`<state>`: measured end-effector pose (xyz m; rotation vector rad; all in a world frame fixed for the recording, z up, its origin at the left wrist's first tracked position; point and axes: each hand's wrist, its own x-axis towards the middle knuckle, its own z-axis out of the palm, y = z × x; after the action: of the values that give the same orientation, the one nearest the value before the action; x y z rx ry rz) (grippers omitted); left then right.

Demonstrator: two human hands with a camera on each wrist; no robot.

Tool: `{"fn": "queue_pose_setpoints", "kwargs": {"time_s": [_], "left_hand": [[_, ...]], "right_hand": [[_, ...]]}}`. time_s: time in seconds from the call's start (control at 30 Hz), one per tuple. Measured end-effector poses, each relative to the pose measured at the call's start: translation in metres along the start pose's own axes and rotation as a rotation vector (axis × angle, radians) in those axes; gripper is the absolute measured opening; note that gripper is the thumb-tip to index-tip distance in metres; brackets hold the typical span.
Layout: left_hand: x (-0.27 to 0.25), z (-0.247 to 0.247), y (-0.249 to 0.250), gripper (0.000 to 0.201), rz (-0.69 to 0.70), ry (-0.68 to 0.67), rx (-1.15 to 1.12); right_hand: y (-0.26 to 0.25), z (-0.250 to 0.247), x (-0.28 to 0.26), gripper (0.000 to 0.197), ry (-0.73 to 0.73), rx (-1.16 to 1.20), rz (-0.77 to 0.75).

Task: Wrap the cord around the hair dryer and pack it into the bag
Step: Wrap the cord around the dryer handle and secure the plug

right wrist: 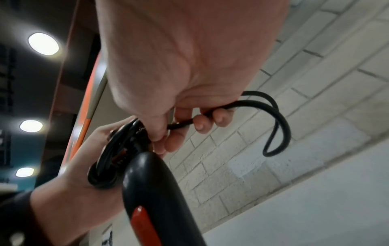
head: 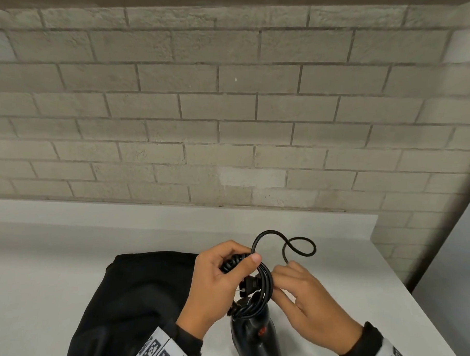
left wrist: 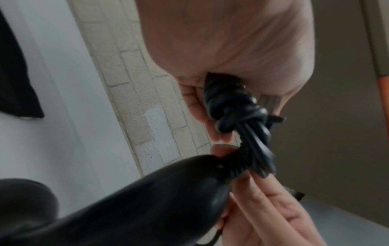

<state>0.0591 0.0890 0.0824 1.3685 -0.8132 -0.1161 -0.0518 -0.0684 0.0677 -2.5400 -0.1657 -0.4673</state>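
Wrapping step, right in the thick of it: the left hand [head: 219, 283] has its fingers curled tight around a bundle of coiled cord [head: 263, 287] at the end of the hair dryer [head: 255, 335], thumb pressed over the top, with the plug [head: 62, 295] poking out between hand and coils. The right hand [head: 309, 301] pinches the loose stretch of cord, fingers curled round it, and a free loop [head: 285, 245] arcs up above both hands. One dryer, held over the white table [head: 70, 252], handle pointing away from the person, red switch [right wrist: 140, 219] showing. One black bag [head: 142, 295] lies flat on the table just left of the hands, and whether its mouth is open I cannot tell. By my read, that last loop needs feeding round the bundle and tucking in snug, then the dryer goes over to the bag. Count: two hands, one cord, one plug, one dryer, one bag.
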Motion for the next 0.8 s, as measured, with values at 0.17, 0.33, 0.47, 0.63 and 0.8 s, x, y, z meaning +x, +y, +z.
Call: {"fn": "queue_pose_setpoints", "kwargs": {"time_s": [0.17,0.33,0.47,0.63,0.8], "left_hand": [[0.002,-0.001,0.003,0.02,-0.134,-0.016,-0.169],[-0.001,0.008,0.007,0.017,-0.177,-0.013,-0.187],[-0.004,0.016,0.013,0.007,-0.127,0.02,-0.118],[-0.005,0.018,0.012,0.008,-0.076,0.039,-0.035],[-0.008,0.025,0.007,0.008,-0.002,0.033,0.069]], "right_hand": [[-0.006,0.003,0.0,0.026,0.031,0.35,0.045],[-0.025,0.016,-0.004,0.034,0.199,0.493,0.068],[-0.04,0.037,-0.004,0.06,0.415,0.437,0.276],[-0.042,0.05,-0.011,0.051,0.69,0.333,0.264],[-0.041,0.042,-0.019,0.03,0.663,0.034,0.17]]}}
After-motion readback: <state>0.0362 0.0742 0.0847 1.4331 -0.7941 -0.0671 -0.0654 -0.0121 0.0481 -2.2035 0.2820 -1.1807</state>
